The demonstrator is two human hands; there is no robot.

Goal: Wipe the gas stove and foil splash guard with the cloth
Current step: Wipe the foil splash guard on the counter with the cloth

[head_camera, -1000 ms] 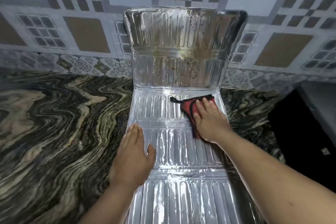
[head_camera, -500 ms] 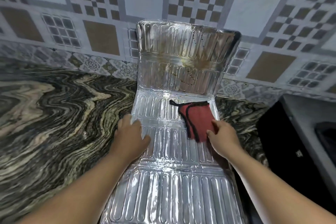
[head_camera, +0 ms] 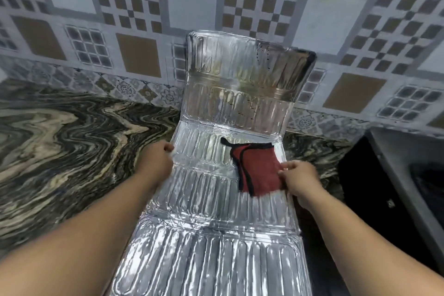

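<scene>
The ribbed foil splash guard (head_camera: 209,202) lies unfolded along the marble counter, its far panel (head_camera: 240,89) leaning up against the tiled wall with brown stains and dark specks on it. A red cloth with black edging (head_camera: 258,168) rests flat on the guard's right side. My left hand (head_camera: 156,158) grips the guard's left edge. My right hand (head_camera: 298,179) is at the guard's right edge, fingers pinching the cloth's near right corner. No gas stove is in view.
Swirled black-and-cream marble counter (head_camera: 72,151) spreads to the left. A dark gap and a grey ledge (head_camera: 389,175) lie to the right of the guard. Patterned wall tiles (head_camera: 192,2) rise behind.
My right hand has slid off the top of the cloth to its right corner. My left hand went from lying flat on the foil to gripping its left edge farther up.
</scene>
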